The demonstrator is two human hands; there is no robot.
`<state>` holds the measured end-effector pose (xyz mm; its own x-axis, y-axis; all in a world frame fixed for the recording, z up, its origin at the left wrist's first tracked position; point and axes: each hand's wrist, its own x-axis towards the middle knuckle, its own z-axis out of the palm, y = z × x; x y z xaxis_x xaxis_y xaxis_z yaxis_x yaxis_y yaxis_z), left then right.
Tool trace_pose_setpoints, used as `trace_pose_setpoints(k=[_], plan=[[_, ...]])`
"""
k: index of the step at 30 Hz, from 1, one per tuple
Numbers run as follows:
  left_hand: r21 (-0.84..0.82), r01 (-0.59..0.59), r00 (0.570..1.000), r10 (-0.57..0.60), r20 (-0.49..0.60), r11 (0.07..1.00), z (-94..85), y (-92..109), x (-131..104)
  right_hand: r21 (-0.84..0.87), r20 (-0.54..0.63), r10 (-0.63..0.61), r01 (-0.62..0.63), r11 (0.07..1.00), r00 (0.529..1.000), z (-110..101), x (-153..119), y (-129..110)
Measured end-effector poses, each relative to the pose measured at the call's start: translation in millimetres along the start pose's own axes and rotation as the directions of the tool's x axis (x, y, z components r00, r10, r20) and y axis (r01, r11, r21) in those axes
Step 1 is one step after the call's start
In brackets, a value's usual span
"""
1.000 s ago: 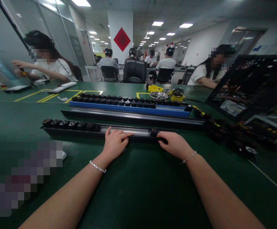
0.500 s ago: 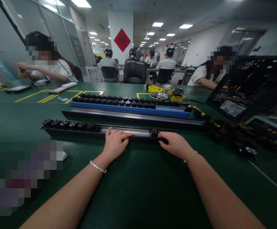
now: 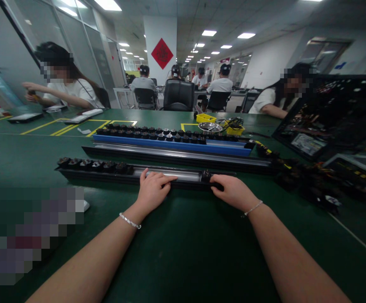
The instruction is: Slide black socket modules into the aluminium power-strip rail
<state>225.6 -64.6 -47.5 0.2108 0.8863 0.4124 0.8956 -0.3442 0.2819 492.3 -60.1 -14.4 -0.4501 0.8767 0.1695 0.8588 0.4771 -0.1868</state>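
A long black rail (image 3: 97,177) with a silvery inner channel lies across the green table (image 3: 176,252). Several black socket-like modules (image 3: 96,165) fill its left end, and a single black module (image 3: 205,175) sits in the channel further right. My left hand (image 3: 153,188) rests on the rail's middle, fingers spread, index finger stretched to the right, holding nothing. At the single module's right side is my right hand (image 3: 232,190), thumb and fingers closed around the rail's near edge; the fingertips are partly hidden.
Behind lie another black rail (image 3: 176,155) and a blue rail (image 3: 170,144) with black modules. Dark parts with wires (image 3: 309,181), a black open-fronted case (image 3: 334,113) and yellow trays (image 3: 205,118) stand beyond. People sit left, right and in back.
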Motion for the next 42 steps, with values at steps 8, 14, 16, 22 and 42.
trace_pose_setpoints(k=[8, 14, 16, 22, 42], plan=[[-0.001, -0.006, 1.000, 0.006, 0.007, 1.000, -0.1, -1.0, 0.0, -0.005, 0.009, 0.028, -0.028, 1.000, 1.000, -3.2, -1.5, 0.6], [-0.002, -0.001, 1.000, 0.001, 0.006, 1.000, -0.1, -0.4, 0.0, -0.003, 0.013, 0.031, -0.031, 0.999, 0.999, -3.9, -2.1, -0.2], [-0.003, 0.003, 1.000, -0.003, 0.005, 1.000, -0.3, -0.1, -0.1, -0.007, 0.015, 0.029, -0.029, 1.000, 0.999, -3.5, -1.8, 0.0], [-0.008, 0.004, 1.000, -0.003, 0.007, 1.000, -1.2, 0.4, -0.1, -0.014, 0.017, 0.038, -0.038, 0.999, 0.999, -4.0, -1.5, 0.9], [-0.010, 0.009, 1.000, -0.009, 0.004, 1.000, -2.1, 1.4, -0.6, -0.045, 0.001, 0.048, -0.048, 0.998, 0.999, -4.1, -2.4, 4.6]])
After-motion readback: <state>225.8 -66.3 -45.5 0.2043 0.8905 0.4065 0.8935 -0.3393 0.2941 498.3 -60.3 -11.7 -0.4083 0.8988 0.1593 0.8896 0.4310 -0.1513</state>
